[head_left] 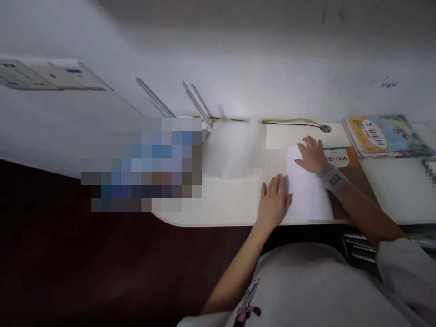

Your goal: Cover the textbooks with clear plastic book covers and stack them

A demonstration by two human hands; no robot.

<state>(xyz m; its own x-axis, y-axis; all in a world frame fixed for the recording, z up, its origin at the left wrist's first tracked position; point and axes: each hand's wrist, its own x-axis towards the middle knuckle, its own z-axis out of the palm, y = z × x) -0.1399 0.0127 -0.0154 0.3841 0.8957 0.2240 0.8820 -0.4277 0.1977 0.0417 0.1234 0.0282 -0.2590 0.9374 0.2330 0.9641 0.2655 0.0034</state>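
White paper (308, 190) lies under both my hands, its long side running from the back of the desk toward my body, tilted slightly. My left hand (274, 202) is open and flat, pressed against the sheet's left edge. My right hand (311, 154) is spread flat over the far end, not gripping anything. The sheet sits partly on a schoolbook (344, 157) with an orange-and-green cover, on a cream desk (211, 215). Beyond my right hand, a stack of picture books (384, 136) lies at the back of the desk. A yellow cable (289, 120) runs along the wall into a round desk hole (325, 129). A grey band (334, 179) circles my right wrist.
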